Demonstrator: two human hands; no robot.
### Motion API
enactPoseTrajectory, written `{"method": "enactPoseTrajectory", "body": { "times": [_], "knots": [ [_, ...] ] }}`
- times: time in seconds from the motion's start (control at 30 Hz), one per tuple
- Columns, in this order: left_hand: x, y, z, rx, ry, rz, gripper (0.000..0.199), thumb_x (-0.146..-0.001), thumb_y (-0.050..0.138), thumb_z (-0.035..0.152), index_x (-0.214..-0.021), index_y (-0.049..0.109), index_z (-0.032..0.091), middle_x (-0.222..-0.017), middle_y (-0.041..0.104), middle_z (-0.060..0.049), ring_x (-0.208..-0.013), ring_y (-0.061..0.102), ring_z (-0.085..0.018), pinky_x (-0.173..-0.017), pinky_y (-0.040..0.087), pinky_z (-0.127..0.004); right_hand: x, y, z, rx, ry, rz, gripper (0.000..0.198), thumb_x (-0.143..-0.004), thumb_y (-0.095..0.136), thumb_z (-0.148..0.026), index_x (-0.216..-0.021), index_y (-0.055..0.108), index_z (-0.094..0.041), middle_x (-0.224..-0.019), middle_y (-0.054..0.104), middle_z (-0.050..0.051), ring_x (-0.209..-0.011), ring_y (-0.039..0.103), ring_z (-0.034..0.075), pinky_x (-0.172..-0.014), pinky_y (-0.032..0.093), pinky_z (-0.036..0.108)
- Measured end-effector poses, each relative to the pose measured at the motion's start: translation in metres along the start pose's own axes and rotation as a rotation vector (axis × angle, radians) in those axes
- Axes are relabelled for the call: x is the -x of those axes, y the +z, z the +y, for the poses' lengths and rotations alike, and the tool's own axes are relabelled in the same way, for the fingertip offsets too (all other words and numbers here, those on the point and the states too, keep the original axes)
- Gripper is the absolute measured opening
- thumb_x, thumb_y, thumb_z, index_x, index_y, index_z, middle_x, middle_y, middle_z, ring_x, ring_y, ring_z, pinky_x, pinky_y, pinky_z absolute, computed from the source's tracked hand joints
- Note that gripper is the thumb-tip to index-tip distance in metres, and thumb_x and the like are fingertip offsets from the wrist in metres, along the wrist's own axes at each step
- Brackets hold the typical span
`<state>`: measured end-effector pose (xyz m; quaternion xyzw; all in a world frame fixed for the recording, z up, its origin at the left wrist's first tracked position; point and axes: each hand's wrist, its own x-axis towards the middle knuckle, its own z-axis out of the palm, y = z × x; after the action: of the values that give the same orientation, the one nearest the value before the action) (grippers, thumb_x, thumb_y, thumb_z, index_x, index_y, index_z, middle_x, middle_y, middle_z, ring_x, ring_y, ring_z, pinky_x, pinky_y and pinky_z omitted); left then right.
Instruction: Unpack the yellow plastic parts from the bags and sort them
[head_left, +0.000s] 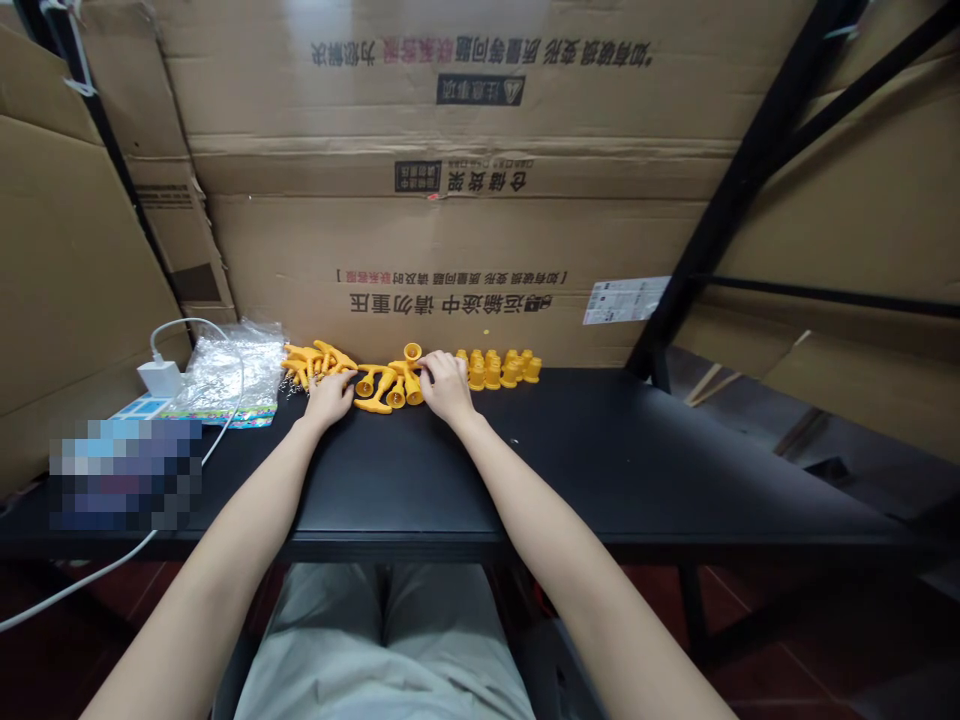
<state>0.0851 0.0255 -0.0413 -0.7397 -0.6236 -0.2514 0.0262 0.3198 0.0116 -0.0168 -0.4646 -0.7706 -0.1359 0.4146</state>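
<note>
A loose cluster of yellow plastic pieces lies between my hands: a T-shaped handle [373, 405] and several bell-shaped cups [414, 390], some with their mouths facing me. My left hand [330, 400] rests on the table at the cluster's left side, its fingers reaching toward the nearest pieces. Beside it is a heap of yellow handles [306, 362], with thin metallic bits below. At the cluster's right side, my right hand [448, 387] is curled, with its fingertips at the end of a yellow piece [407, 367]. Part of that piece is hidden.
Rows of upright yellow cups [510, 370] stand right of my right hand. On the left are a clear plastic bag [225, 375], a white charger [160, 378] with its cable, and a blurred object [124, 475]. Cardboard [465, 230] walls the black table [600, 450] at the back.
</note>
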Motion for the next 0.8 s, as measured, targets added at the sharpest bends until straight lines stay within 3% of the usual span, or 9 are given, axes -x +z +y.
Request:
{"method": "enactPoseTrajectory", "body": {
  "times": [0.13, 0.27, 0.37, 0.53, 0.67, 0.8],
  "knots": [
    [0.0, 0.004, 0.005, 0.057, 0.026, -0.054, 0.038, -0.088, 0.044, 0.023, -0.123, 0.059, 0.025, -0.112, 0.07, -0.005, -0.111, 0.06, -0.021, -0.106, 0.035, -0.045, 0.001, -0.002, -0.005, -0.007, -0.007, -0.069, 0.022, -0.088, 0.042, -0.013, -0.097, 0.061, -0.017, -0.102, 0.065, 0.01, -0.098, 0.053, 0.023, -0.088, 0.032, 0.035],
    [0.001, 0.006, 0.007, 0.046, 0.045, -0.024, 0.022, -0.085, 0.048, 0.022, -0.101, 0.063, 0.022, -0.093, 0.072, -0.004, -0.091, 0.066, -0.02, -0.092, 0.045, -0.037, 0.001, -0.002, -0.004, -0.023, -0.002, -0.106, 0.023, -0.088, 0.042, -0.013, -0.098, 0.062, -0.018, -0.104, 0.065, 0.01, -0.099, 0.054, 0.023, -0.088, 0.033, 0.035],
    [0.001, 0.005, 0.007, 0.046, 0.018, 0.041, 0.019, -0.085, 0.046, 0.023, -0.097, 0.061, 0.021, -0.085, 0.071, -0.004, -0.081, 0.066, -0.02, -0.081, 0.048, -0.032, 0.001, -0.001, -0.004, -0.041, -0.001, -0.109, 0.023, -0.087, 0.042, -0.013, -0.098, 0.062, -0.018, -0.104, 0.065, 0.01, -0.099, 0.054, 0.024, -0.088, 0.034, 0.036],
    [0.001, 0.0, 0.01, 0.129, -0.023, 0.211, 0.019, -0.088, 0.042, 0.024, -0.1, 0.056, 0.019, -0.088, 0.07, -0.007, -0.083, 0.066, -0.021, -0.077, 0.048, -0.032, 0.001, -0.001, -0.006, -0.1, 0.022, -0.116, 0.023, -0.087, 0.043, -0.013, -0.1, 0.062, -0.018, -0.104, 0.066, 0.01, -0.098, 0.056, 0.024, -0.087, 0.037, 0.035],
    [0.004, -0.008, 0.022, 0.159, 0.079, 0.295, 0.016, -0.089, 0.041, 0.024, -0.097, 0.054, 0.019, -0.091, 0.069, -0.008, -0.085, 0.065, -0.02, -0.08, 0.048, -0.032, -0.001, 0.0, -0.013, -0.224, 0.091, -0.126, 0.021, -0.09, 0.045, -0.019, -0.101, 0.063, -0.018, -0.104, 0.068, 0.009, -0.098, 0.059, 0.022, -0.089, 0.039, 0.036],
    [0.009, -0.012, 0.041, 0.1, 0.203, 0.313, 0.013, -0.089, 0.043, 0.023, -0.093, 0.055, 0.018, -0.087, 0.068, -0.008, -0.082, 0.063, -0.02, -0.082, 0.047, -0.033, -0.001, 0.006, -0.023, -0.398, 0.163, -0.195, 0.028, -0.095, 0.04, -0.031, -0.085, 0.065, -0.022, -0.093, 0.071, 0.004, -0.094, 0.062, 0.021, -0.089, 0.042, 0.036]
  ]
}}
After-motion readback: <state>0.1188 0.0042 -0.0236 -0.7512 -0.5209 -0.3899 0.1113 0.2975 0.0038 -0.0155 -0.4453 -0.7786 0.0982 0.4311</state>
